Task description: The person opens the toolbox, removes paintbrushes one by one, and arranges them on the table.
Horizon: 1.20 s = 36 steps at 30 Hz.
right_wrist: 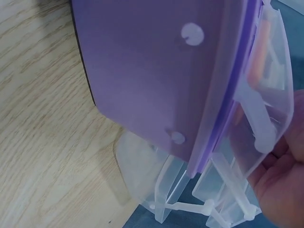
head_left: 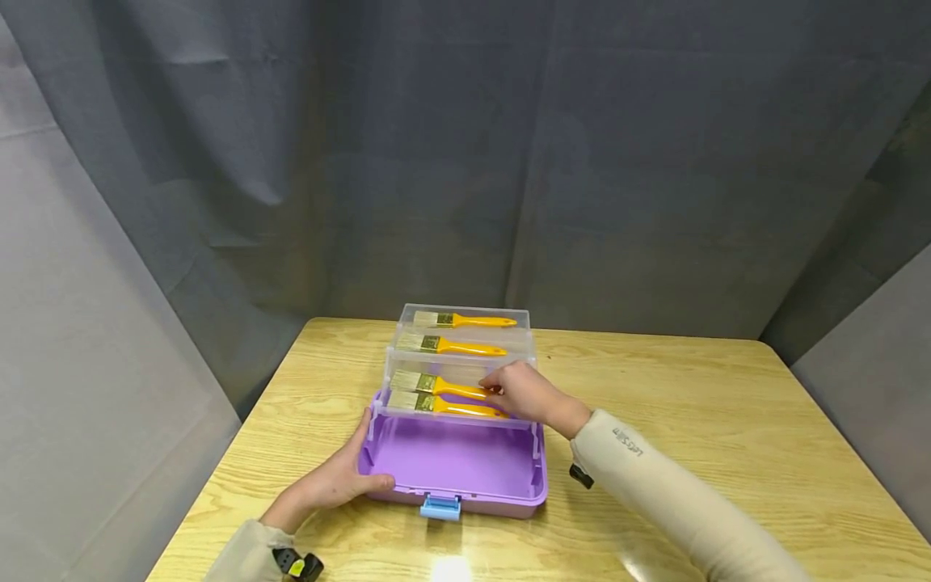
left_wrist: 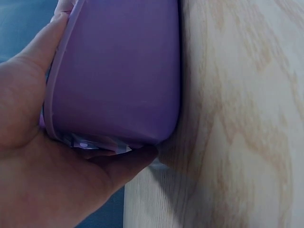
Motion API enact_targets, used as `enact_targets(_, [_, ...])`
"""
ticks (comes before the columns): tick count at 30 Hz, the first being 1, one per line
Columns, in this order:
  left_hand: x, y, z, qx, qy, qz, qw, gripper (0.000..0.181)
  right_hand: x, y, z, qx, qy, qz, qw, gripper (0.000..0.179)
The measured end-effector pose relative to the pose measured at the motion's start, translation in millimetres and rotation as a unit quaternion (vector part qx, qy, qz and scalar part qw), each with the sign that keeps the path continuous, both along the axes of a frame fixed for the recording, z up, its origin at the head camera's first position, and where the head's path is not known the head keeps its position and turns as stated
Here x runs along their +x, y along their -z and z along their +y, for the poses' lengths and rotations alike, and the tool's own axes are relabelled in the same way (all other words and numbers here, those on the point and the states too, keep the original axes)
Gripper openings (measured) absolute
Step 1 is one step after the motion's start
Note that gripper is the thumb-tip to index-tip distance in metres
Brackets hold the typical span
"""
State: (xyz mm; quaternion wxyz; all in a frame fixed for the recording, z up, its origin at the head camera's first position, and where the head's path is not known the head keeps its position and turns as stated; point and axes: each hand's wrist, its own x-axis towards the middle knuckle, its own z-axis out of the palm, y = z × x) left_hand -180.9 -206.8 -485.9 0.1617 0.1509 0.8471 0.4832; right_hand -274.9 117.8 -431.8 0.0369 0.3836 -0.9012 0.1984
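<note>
A purple toolbox (head_left: 454, 461) stands open, with two clear trays raised in steps behind its bare bottom. My left hand (head_left: 330, 482) grips its left side, thumb over the front rim and fingers along the side wall. In the lower tray (head_left: 536, 373) lie two yellow-handled paintbrushes, a rear one (head_left: 440, 384) and a front one (head_left: 444, 405). My right hand (head_left: 529, 394) pinches the handle end of the rear paintbrush; its fingertips are partly hidden. The upper tray (head_left: 465, 308) holds two more paintbrushes, all bristles pointing left. In the right wrist view, my right hand (right_wrist: 280, 175) is behind the clear tray wall.
A light blue latch (head_left: 440, 508) hangs at the toolbox front. White hinge arms (right_wrist: 256, 116) link the trays to the box side. The wooden table (head_left: 691, 428) extends on both sides, and a dark grey curtain (head_left: 582, 162) hangs behind its back edge.
</note>
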Motion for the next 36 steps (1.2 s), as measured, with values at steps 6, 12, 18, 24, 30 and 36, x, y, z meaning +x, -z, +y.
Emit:
enact_targets(6, [-0.6, 1.4, 2.0, 0.007, 0.004, 0.003, 1.0, 0.119, 1.7, -1.3, -2.1, 0.026, 0.001, 0.013, 0.9996, 0.019])
enact_targets(12, [-0.5, 3.8, 3.2, -0.001, 0.006, 0.001, 1.0, 0.118, 6.0, -4.1, 1.9, -0.025, 0.037, -0.027, 0.9986, 0.021])
enact_targets(18, [0.3, 3.5, 4.0, 0.001, 0.004, 0.004, 1.0, 0.118, 8.4, -3.8, 10.1, -0.141, 0.081, -0.076, 0.9838, 0.021])
enact_targets(24, [1.1, 1.2, 3.1, 0.011, 0.012, 0.02, 0.9997, 0.116, 11.7, -3.7, 21.7, -0.24, 0.122, -0.126, 0.9547, 0.022])
enact_targets(30, [2.0, -1.0, 1.4, 0.009, 0.012, 0.016, 0.9998, 0.116, 16.9, -6.0, 40.2, -0.297, 0.164, -0.189, 0.9214, 0.027])
enact_targets(36, [2.1, -0.2, -0.4, 0.001, 0.014, 0.01, 0.9999, 0.116, 24.1, -8.9, 63.3, -0.343, 0.178, -0.222, 0.895, 0.032])
